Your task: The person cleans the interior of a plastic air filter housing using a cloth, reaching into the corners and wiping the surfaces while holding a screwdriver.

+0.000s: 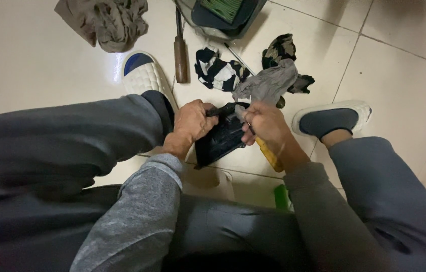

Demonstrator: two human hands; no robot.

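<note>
Pale floor tiles (31, 60) lie under everything. Between the knees, the left hand (191, 123) grips the black tray (219, 141) by its far edge, and the right hand (264, 123) presses a grey rag (269, 83) on it. Farther off lie a striped cloth (218, 70), a screwdriver (180, 55) and a brown rag (107, 22); nothing blocks the hands.

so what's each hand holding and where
The left hand grips the black plastic panel by its upper left edge. The right hand holds a grey rag bunched at its lower end, pressed against the panel's top.
</note>
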